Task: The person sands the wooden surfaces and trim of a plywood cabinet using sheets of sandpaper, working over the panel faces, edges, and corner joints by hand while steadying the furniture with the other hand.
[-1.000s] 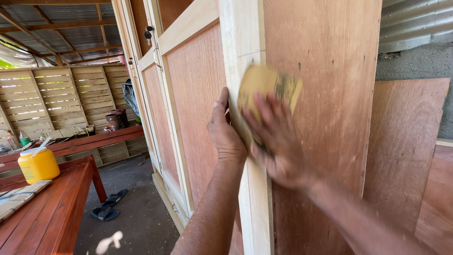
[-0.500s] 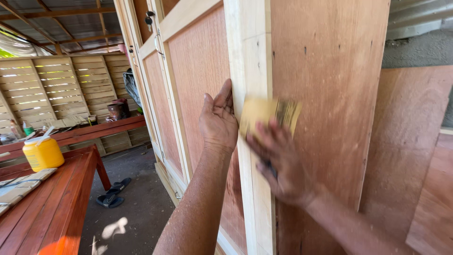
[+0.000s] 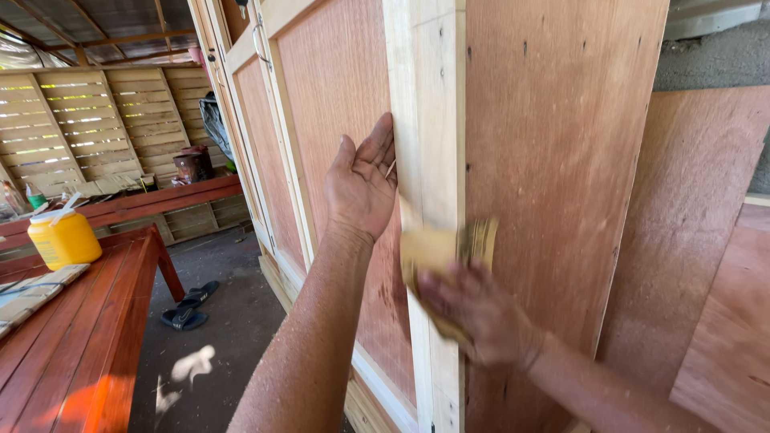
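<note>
A tall plywood cabinet with a pale wooden corner post (image 3: 429, 120) stands upright in front of me. My left hand (image 3: 362, 180) rests flat against the post's left side, fingers spread and pointing up. My right hand (image 3: 473, 313) presses a folded yellow-brown sheet of sandpaper (image 3: 445, 244) against the front face of the post, lower down than the left hand. The hand is blurred with motion. Reddish plywood panels (image 3: 553, 160) fill the cabinet's side and doors.
A red wooden table (image 3: 88, 337) stands at the left with a yellow plastic jug (image 3: 64, 239) on it. A pair of dark sandals (image 3: 186, 309) lies on the concrete floor. Slatted wooden walls close the back. Loose plywood sheets (image 3: 706, 240) lean at the right.
My right hand has slid the sandpaper down the post. The left hand has stayed on the post's side while the view has shifted a little.
</note>
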